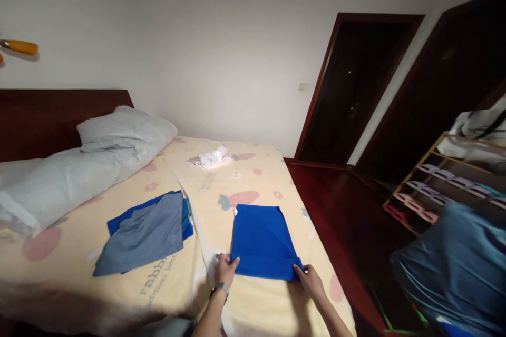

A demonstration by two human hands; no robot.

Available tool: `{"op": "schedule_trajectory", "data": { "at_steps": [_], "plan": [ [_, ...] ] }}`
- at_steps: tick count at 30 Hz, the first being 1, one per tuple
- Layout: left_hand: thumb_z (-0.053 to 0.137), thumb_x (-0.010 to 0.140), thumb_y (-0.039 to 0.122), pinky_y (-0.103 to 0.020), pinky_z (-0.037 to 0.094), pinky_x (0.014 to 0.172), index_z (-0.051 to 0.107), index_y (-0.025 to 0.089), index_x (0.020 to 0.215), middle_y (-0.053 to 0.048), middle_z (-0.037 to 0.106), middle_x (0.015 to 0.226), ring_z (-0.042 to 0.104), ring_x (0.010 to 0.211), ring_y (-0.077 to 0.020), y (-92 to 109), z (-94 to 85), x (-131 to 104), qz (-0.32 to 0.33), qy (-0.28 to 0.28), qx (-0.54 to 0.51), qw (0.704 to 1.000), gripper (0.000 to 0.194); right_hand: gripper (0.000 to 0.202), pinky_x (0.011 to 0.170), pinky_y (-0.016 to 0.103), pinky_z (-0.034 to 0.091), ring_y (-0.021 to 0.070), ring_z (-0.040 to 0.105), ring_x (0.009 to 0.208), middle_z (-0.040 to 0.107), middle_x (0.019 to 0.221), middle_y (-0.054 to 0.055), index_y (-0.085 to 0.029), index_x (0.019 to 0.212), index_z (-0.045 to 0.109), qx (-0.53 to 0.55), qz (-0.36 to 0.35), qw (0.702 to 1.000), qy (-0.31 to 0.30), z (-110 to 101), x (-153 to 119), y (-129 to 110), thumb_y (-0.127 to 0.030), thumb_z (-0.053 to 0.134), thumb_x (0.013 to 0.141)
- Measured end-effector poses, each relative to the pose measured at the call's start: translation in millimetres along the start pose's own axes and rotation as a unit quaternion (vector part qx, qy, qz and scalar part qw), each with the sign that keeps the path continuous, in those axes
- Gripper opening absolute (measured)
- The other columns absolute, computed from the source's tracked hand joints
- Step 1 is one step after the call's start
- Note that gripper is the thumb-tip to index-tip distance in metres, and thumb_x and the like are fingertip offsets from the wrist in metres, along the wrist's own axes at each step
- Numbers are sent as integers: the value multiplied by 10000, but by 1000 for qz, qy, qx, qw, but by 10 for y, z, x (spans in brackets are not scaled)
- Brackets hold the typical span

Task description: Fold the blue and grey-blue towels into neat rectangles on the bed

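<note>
A blue cloth (263,237), folded into a rough rectangle, lies flat on the bed in front of me. Its near edge is turned over in a band. My left hand (226,269), with a band on the wrist, pinches the near left corner between thumb and fingers. At the near right corner, my right hand (310,279) pinches the fabric the same way. A small white tag shows at the cloth's far left corner. To the left lies a grey-blue cloth (148,234) spread over several blue ones.
The bed sheet (253,155) is yellow with printed strawberries. A crumpled white item (213,158) lies near the far edge, and a grey quilt (98,163) is bunched at the headboard (59,116). Right of the bed stand a shoe rack (438,184) and a blue draped fabric (458,268).
</note>
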State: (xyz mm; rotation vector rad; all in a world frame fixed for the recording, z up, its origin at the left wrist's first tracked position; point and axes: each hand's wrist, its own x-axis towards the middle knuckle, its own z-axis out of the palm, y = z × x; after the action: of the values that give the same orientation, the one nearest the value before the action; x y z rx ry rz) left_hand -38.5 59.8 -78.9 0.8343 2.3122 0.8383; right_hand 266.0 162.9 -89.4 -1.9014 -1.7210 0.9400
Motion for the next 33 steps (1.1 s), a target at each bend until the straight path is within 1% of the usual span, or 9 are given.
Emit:
{"op": "schedule_trajectory", "data": {
  "at_steps": [5,9,14,17,19,23,28,31,33],
  "plan": [
    [589,904,377,-226,431,712,538,184,1001,-45,716,965,673,886,-162,-21,-211,-333,41,-67,84,993,222,520,751,344,527,268,717,826,735,920,120,-185,1162,493,27,-8,1000,1,-58,-366,204,-587,404,845],
    [560,934,320,-250,439,790,507,172,1157,-69,687,1046,651,937,-167,-95,-291,-619,83,-111,170,976,273,563,820,358,507,274,714,892,721,1033,128,-215,1274,440,-7,-21,999,-27,-23,-590,421,-606,356,877],
    [419,984,264,-361,403,1024,561,214,1198,-107,599,1226,546,1179,-226,-87,-351,-830,259,-45,269,927,261,659,861,387,500,295,711,939,720,1038,152,-194,1367,368,-26,-35,998,-53,-18,-634,450,-644,317,889],
    [395,986,261,-405,292,1154,551,257,1303,-78,537,1393,429,1342,-230,-76,-306,-907,399,-103,271,870,353,647,899,370,500,263,701,985,694,1147,131,-209,1362,376,33,-44,997,-54,-60,-622,442,-631,385,872],
    [443,972,303,-415,188,1214,442,294,1438,-36,417,1539,301,1448,-221,-107,-235,-931,456,-167,267,833,466,600,907,359,506,242,699,994,686,1173,105,-219,1339,405,70,-49,995,-53,-82,-619,455,-586,423,865],
    [408,982,407,-436,101,1240,258,316,1544,-5,247,1630,162,1513,-204,-208,-115,-888,449,-235,282,815,588,541,876,339,526,229,703,981,691,1165,68,-240,1305,449,92,-76,992,-48,-85,-609,492,-537,457,853],
    [313,1010,384,-423,91,1244,223,316,1556,7,221,1635,146,1517,-182,-255,-114,-803,438,-228,292,819,558,548,894,320,512,224,690,1018,665,1234,82,-247,1341,424,54,-72,994,-58,-75,-598,499,-554,407,887],
    [329,998,325,-429,103,1244,222,278,1561,-12,207,1639,141,1519,-192,-259,-123,-786,433,-226,314,814,575,556,872,348,516,239,700,947,702,1104,106,-211,1382,387,-10,-69,995,-70,-95,-665,429,-537,342,933],
    [327,979,239,-420,117,1244,239,244,1560,-26,220,1635,154,1516,-194,-279,-119,-770,424,-221,333,813,588,548,851,401,519,282,689,942,699,1039,148,-165,1389,403,-107,-75,991,-18,-93,-767,332,-491,317,957]
  ]
}}
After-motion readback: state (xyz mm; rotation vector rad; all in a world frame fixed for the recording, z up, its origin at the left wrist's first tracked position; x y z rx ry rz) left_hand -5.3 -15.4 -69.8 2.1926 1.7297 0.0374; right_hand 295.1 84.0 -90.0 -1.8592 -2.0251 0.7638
